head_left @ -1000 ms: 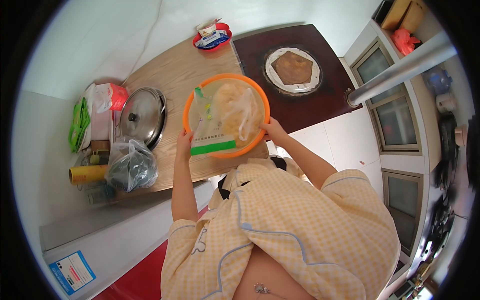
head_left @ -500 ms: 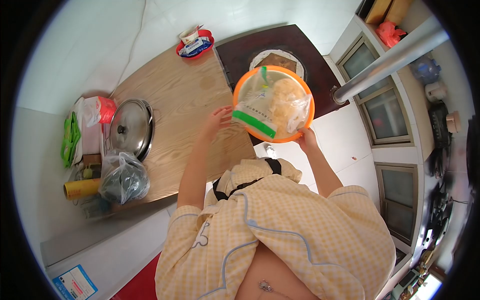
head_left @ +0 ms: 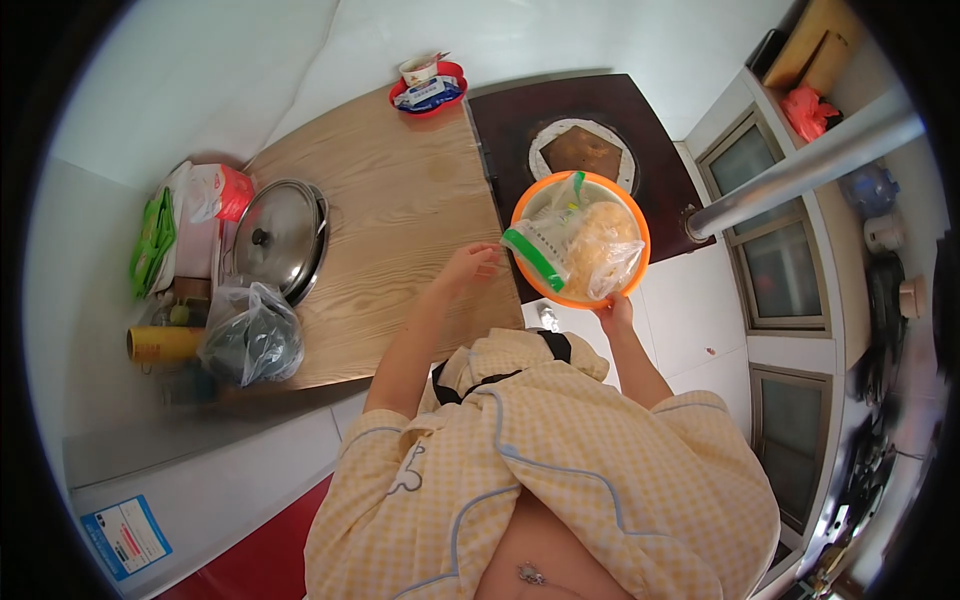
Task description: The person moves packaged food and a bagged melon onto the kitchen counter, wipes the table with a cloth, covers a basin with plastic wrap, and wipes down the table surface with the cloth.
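An orange-rimmed basin [head_left: 640,215] is held in front of me, near the stove's front edge. My right hand [head_left: 614,314] grips its near rim. Inside lie a clear plastic bag with a green band [head_left: 540,258] and a pale yellowish lump [head_left: 602,230], partly wrapped in clear plastic. My left hand [head_left: 472,267] is just left of the basin, above the wooden tabletop, with loosely bent fingers and nothing visible in it. Its fingertips come close to the bag's green end; a gap seems to show between them.
On the wooden table [head_left: 400,200] stand a lidded steel pan [head_left: 275,240], a plastic bag with dark contents [head_left: 252,335] and a red dish of packets [head_left: 428,95]. Behind the basin is a dark stove top [head_left: 660,150] with a round opening. A metal pipe [head_left: 810,170] slants at right.
The view has shifted, and the basin appears lower and further right. My left hand is now a little apart from the basin, and the green-banded bag sits more crumpled inside it.
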Action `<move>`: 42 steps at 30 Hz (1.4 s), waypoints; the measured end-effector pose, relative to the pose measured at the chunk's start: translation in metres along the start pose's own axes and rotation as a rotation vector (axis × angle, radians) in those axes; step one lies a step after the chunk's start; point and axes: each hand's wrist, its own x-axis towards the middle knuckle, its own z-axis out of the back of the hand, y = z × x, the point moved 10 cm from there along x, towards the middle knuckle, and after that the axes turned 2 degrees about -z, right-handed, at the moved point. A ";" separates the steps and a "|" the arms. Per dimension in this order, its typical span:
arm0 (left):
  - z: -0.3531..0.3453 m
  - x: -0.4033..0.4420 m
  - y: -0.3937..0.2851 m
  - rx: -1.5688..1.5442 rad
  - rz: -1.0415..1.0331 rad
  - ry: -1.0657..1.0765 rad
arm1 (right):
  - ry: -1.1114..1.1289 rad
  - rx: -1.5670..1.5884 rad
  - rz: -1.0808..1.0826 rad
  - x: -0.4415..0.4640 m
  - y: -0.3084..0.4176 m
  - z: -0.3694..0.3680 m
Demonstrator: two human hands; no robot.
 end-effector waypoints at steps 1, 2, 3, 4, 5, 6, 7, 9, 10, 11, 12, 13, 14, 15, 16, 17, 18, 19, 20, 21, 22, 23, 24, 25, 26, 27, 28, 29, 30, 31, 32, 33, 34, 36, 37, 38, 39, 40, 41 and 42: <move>0.004 -0.002 0.000 -0.003 -0.002 -0.008 | -0.019 0.014 -0.010 0.002 -0.003 0.003; 0.008 -0.005 0.000 -0.001 -0.001 -0.024 | -0.012 0.009 -0.013 0.003 -0.005 0.003; 0.012 -0.005 0.001 0.000 0.000 -0.039 | -0.022 0.011 -0.015 0.002 -0.006 0.005; 0.017 -0.006 0.004 -0.005 -0.001 -0.045 | -0.034 0.012 -0.018 0.002 -0.006 0.007; 0.021 -0.006 0.008 -0.036 0.002 -0.051 | -0.031 0.006 -0.020 0.002 -0.006 0.007; 0.025 -0.007 0.012 -0.066 0.005 -0.057 | -0.041 0.002 -0.032 0.004 -0.008 0.008; 0.027 -0.007 0.015 -0.070 0.005 -0.060 | -0.053 -0.002 -0.043 0.004 -0.010 0.010; 0.036 -0.008 0.021 -0.101 0.015 -0.109 | -0.077 -0.016 -0.048 0.001 -0.010 0.012; 0.038 -0.007 0.022 -0.104 0.014 -0.114 | -0.104 -0.027 -0.054 0.000 -0.010 0.012; 0.043 -0.008 0.026 -0.124 0.023 -0.152 | -0.103 -0.032 -0.059 0.000 -0.008 0.010; 0.048 -0.011 0.029 -0.143 0.035 -0.189 | -0.110 -0.021 -0.065 0.000 -0.007 0.010; 0.049 -0.013 0.031 -0.142 0.043 -0.191 | -0.120 -0.007 -0.071 0.000 -0.007 0.010; 0.052 -0.013 0.030 -0.141 0.037 -0.203 | -0.126 -0.004 -0.075 -0.001 -0.009 0.010; 0.055 -0.011 0.026 -0.139 0.027 -0.211 | -0.201 -0.076 -0.006 -0.006 0.002 0.012; 0.060 -0.005 0.029 -0.134 0.029 -0.203 | -0.277 -0.148 0.063 -0.014 0.014 0.011; 0.066 0.000 0.034 -0.179 0.046 -0.210 | -0.295 -0.181 0.119 -0.023 0.024 0.005; 0.068 0.001 0.033 -0.227 0.065 -0.217 | -0.304 -0.178 0.120 -0.028 0.026 0.002; 0.071 0.004 0.030 -0.225 0.071 -0.210 | -0.384 -0.207 0.164 -0.034 0.033 0.004; 0.080 0.007 0.024 -0.256 0.054 -0.261 | -0.465 -0.237 0.205 -0.040 0.038 0.007; 0.088 0.010 0.017 -0.284 0.035 -0.310 | -0.476 -0.233 0.205 -0.036 0.038 0.007; 0.094 0.017 0.013 -0.279 0.041 -0.300 | -0.579 -0.331 0.313 -0.039 0.052 0.012; 0.103 0.022 0.007 -0.275 0.019 -0.322 | -0.685 -0.429 0.417 -0.046 0.061 0.015; 0.113 0.031 -0.004 -0.269 -0.010 -0.338 | -0.702 -0.413 0.420 -0.051 0.061 0.012; 0.120 0.046 -0.008 -0.260 -0.012 -0.316 | -0.715 -0.456 0.421 -0.063 0.067 0.000; 0.131 0.057 -0.010 -0.309 -0.015 -0.338 | -0.726 -0.503 0.422 -0.072 0.072 -0.008; 0.141 0.067 -0.012 -0.360 -0.018 -0.364 | -0.738 -0.495 0.431 -0.070 0.072 -0.005; 0.147 0.076 -0.018 -0.359 -0.024 -0.352 | -0.747 -0.574 0.455 -0.066 0.072 -0.003; 0.158 0.085 -0.026 -0.376 -0.035 -0.376 | -0.751 -0.654 0.480 -0.061 0.073 -0.002; 0.168 0.094 -0.034 -0.396 -0.049 -0.403 | -0.749 -0.650 0.492 -0.062 0.074 -0.005; 0.177 0.107 -0.040 -0.400 -0.061 -0.402 | -0.760 -0.655 0.471 -0.064 0.072 -0.006; 0.187 0.119 -0.044 -0.451 -0.095 -0.430 | -0.772 -0.663 0.448 -0.067 0.070 -0.006; 0.197 0.132 -0.046 -0.502 -0.126 -0.456 | -0.771 -0.665 0.455 -0.066 0.068 -0.003; 0.206 0.150 -0.044 -0.504 -0.130 -0.449 | -0.764 -0.717 0.464 -0.063 0.066 0.000; 0.216 0.186 -0.048 -0.561 -0.071 -0.402 | -0.775 -0.763 0.486 -0.059 0.070 -0.005; 0.215 0.199 -0.052 -0.566 -0.062 -0.385 | -0.775 -0.812 0.455 -0.062 0.070 -0.007; 0.223 0.208 -0.056 -0.598 -0.089 -0.451 | -0.775 -0.859 0.421 -0.066 0.068 -0.009; 0.230 0.214 -0.064 -0.630 -0.117 -0.518 | -0.794 -0.858 0.423 -0.070 0.069 -0.010; 0.233 0.225 -0.071 -0.632 -0.110 -0.500 | -0.807 -0.955 0.490 -0.075 0.076 -0.020; 0.236 0.237 -0.084 -0.607 -0.147 -0.461 | -0.820 -1.048 0.556 -0.079 0.081 -0.030; 0.238 0.250 -0.098 -0.583 -0.183 -0.420 | -0.843 -1.041 0.558 -0.085 0.083 -0.035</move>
